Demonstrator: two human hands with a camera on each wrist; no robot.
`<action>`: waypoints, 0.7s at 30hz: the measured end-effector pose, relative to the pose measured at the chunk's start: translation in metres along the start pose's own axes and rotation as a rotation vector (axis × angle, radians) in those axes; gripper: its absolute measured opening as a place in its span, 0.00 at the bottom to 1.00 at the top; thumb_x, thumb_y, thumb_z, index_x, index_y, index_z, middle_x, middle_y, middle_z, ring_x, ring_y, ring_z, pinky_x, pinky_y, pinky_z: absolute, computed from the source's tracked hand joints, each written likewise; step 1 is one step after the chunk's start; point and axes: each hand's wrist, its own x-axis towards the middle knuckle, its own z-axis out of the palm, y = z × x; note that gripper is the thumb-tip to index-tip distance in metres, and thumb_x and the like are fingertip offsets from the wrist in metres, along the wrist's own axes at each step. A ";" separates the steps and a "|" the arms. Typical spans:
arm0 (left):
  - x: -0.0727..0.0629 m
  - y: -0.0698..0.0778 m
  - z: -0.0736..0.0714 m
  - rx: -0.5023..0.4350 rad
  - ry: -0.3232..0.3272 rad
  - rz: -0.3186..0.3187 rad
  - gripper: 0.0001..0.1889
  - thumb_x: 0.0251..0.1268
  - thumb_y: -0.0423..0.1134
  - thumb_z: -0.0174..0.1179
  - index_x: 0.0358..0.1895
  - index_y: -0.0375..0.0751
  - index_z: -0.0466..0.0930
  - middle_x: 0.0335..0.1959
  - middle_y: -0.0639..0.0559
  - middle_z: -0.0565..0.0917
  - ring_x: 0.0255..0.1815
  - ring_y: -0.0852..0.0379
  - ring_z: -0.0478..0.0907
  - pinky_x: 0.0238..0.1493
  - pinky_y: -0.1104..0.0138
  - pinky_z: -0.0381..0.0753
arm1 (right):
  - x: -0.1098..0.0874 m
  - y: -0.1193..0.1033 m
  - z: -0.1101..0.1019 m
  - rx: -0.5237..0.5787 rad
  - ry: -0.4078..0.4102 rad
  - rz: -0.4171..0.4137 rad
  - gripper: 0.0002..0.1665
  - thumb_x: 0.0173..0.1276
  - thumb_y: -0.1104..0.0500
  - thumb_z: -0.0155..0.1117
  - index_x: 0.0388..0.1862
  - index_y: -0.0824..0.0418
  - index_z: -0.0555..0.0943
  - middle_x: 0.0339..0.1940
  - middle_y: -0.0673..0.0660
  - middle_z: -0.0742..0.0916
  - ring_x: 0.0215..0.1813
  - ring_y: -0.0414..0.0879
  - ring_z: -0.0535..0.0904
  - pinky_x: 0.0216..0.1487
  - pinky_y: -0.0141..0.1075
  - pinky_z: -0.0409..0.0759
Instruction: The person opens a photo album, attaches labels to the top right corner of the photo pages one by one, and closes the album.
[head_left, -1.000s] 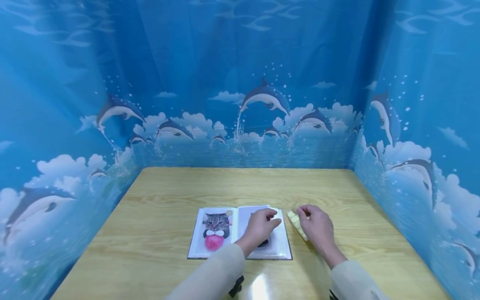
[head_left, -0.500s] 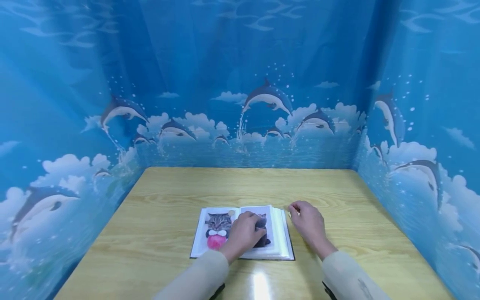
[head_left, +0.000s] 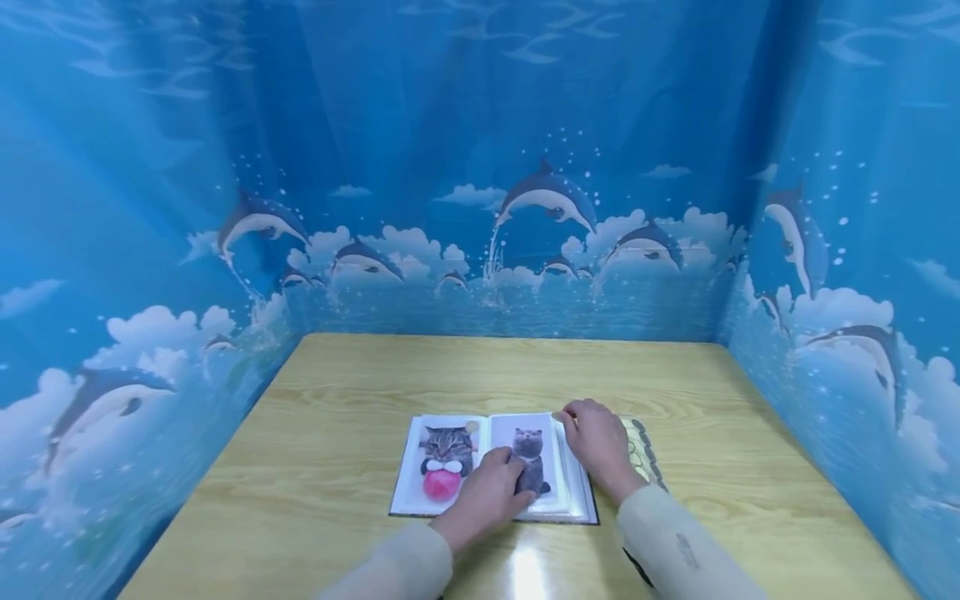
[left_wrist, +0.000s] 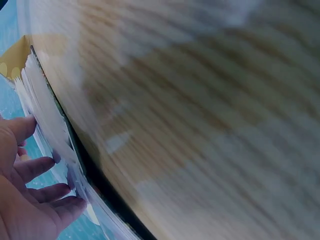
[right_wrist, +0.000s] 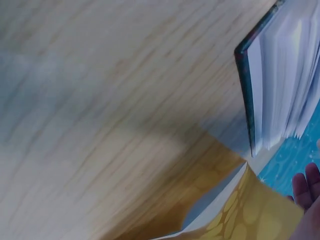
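Observation:
A small photo album lies spread on the table, its clear page sleeves fanned at the right. On its left page is a tabby cat picture with a pink ball; the right page shows a grey cat picture. My left hand rests on the right page, fingers loosely extended over the cat's lower part. My right hand is bent at the album's upper right corner. It holds a yellow sheet with round shapes, which stands raised and curved beside the pages and shows past the hand in the head view.
The wooden table carries the album near its front middle. A blue curtain printed with dolphins encloses the table at the back and both sides. A pale round spot sits at the tabby picture's upper corner.
My left hand has moved left and down onto the right page, uncovering the grey cat. My right hand has shifted left to the page corner, and the yellow sheet now shows on its right.

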 end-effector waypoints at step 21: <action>0.000 0.002 0.002 0.068 -0.045 -0.018 0.27 0.61 0.56 0.67 0.55 0.40 0.81 0.58 0.39 0.78 0.59 0.45 0.75 0.58 0.58 0.79 | 0.016 -0.010 0.027 -0.173 0.038 -0.141 0.10 0.71 0.53 0.64 0.42 0.58 0.86 0.38 0.56 0.86 0.41 0.53 0.82 0.43 0.50 0.81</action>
